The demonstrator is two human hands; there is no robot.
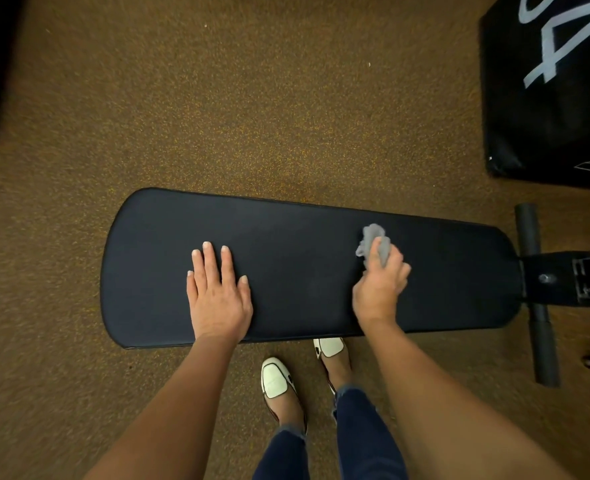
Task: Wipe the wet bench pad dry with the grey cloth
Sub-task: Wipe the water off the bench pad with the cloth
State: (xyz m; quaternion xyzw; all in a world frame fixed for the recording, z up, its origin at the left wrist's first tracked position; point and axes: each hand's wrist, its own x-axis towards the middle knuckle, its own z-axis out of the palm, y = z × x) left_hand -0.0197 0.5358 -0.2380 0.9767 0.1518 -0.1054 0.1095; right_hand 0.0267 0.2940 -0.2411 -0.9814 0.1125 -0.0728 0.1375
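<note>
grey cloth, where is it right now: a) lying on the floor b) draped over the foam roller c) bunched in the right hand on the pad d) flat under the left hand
c: the grey cloth is bunched in the right hand on the bench pad.

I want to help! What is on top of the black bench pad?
A flat left hand and a right hand gripping the grey cloth. The pad under them is hidden.

The black bench pad (300, 247) runs left to right over the speckled brown floor (217, 116). The left hand (219, 299) lies flat on it, left of middle. Further right, the right hand (380, 289) grips a bunched grey cloth (373, 237) against it.
</note>
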